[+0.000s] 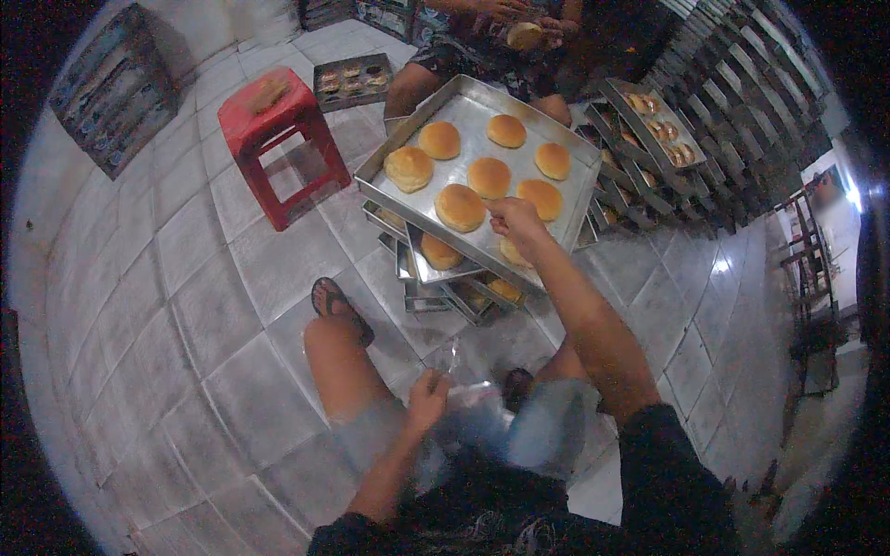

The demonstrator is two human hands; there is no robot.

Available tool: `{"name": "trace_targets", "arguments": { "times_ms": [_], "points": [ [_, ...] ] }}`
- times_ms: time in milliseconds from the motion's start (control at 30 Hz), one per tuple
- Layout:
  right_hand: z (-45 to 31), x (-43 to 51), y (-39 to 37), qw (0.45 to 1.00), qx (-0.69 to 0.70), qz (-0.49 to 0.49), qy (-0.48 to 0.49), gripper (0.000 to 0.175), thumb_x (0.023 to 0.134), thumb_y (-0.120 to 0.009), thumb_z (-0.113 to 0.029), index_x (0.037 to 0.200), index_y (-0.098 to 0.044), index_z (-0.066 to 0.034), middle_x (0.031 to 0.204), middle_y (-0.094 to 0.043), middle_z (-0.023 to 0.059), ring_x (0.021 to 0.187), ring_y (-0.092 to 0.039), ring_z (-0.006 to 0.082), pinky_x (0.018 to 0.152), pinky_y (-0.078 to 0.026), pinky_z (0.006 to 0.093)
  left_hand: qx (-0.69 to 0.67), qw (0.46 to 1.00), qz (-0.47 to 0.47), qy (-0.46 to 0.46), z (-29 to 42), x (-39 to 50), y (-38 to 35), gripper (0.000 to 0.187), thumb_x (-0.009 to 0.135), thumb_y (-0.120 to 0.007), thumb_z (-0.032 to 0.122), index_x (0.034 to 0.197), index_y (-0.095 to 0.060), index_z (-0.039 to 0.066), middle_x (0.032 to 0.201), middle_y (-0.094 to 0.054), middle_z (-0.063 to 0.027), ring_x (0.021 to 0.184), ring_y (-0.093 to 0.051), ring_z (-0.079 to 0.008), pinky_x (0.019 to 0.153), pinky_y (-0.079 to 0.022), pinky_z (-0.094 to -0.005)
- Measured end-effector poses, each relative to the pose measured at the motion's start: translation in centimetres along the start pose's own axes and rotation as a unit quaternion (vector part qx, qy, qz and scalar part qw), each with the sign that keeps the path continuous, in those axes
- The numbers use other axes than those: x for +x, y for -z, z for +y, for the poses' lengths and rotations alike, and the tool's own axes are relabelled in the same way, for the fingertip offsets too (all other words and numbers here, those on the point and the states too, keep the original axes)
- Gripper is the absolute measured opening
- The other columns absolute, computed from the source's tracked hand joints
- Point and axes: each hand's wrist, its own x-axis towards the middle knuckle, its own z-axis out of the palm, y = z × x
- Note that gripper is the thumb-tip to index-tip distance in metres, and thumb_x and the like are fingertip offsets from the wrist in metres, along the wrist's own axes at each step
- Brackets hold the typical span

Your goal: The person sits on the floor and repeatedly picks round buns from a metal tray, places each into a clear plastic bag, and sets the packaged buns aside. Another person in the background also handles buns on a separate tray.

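Observation:
A metal baking tray (pixel 480 104) lies before me on a stack of other trays, with several round golden buns on it. My right hand (pixel 518 224) reaches over the tray's near side, its fingertips at the right edge of a front bun (pixel 460 207). Whether they grip that bun cannot be told. Under my forearm another bun (pixel 514 251) is partly hidden. Low over my lap, my left hand (pixel 427 399) holds what looks like a clear plastic bag (pixel 476 395), blurred and shiny.
Left of the stack stands a red plastic stool (pixel 278 132). Behind it a dark tray (pixel 353 80) of baked goods lies on the tiled floor. Another person's hands (pixel 549 28) hold a bun across from me. Stacked trays, including a pastry tray (pixel 657 121), rise at right.

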Motion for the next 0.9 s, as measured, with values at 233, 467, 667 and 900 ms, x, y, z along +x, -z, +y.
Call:
{"name": "trace_targets", "arguments": {
  "times_ms": [233, 467, 667, 900],
  "points": [
    [1.2, 8.0, -6.3, 0.992, -0.022, 0.068, -0.105, 0.044, 0.065, -0.077, -0.027, 0.093, -0.062, 0.0037, 0.088, -0.064, 0.0089, 0.075, -0.062, 0.0185, 0.064, -0.05, 0.0306, -0.083, 0.996, -0.041, 0.012, -2.6, 0.3, -0.5, 0.02, 0.089, -0.054, 0.021, 0.089, -0.054, 0.001, 0.071, -0.056, -0.0047, 0.065, -0.054, -0.0128, 0.059, -0.044, -0.0285],
    [0.3, 4.2, -5.3, 0.997, -0.052, -0.031, 0.046, 0.038, 0.073, -0.071, -0.023, 0.101, -0.06, -0.0004, 0.099, -0.062, 0.011, 0.088, -0.06, 0.0177, 0.076, -0.049, 0.0311, -0.107, 0.991, -0.065, 0.037, -0.6, 0.0, -0.7, 0.017, 0.089, -0.056, 0.02, 0.083, -0.053, 0.004, 0.072, -0.055, -0.0027, 0.066, -0.052, -0.0115, 0.06, -0.044, -0.0274],
    [-2.2, -0.9, -0.6, 0.937, 0.297, -0.182, -0.029, 0.039, 0.079, -0.065, -0.021, 0.111, -0.055, 0.0001, 0.104, -0.062, 0.0105, 0.097, -0.06, 0.02, 0.087, -0.048, 0.0345, 0.001, 0.999, -0.023, -0.046, -2.4, 0.5, -0.9, 0.016, 0.083, -0.063, 0.015, 0.077, -0.054, 0.003, 0.07, -0.057, -0.0031, 0.068, -0.053, -0.0106, 0.061, -0.044, -0.0274],
    [3.2, -10.5, 4.5, 0.875, 0.428, -0.214, -0.075, 0.045, 0.081, -0.062, -0.019, 0.119, -0.05, 0.0005, 0.12, -0.053, 0.0139, 0.109, -0.055, 0.0235, 0.096, -0.043, 0.0387, 0.056, 0.993, 0.077, -0.069, 2.2, -2.1, 0.8, 0.023, 0.077, -0.07, 0.014, 0.071, -0.05, 0.004, 0.065, -0.054, -0.0012, 0.062, -0.048, -0.0091, 0.057, -0.04, -0.0241]
  ]
}}
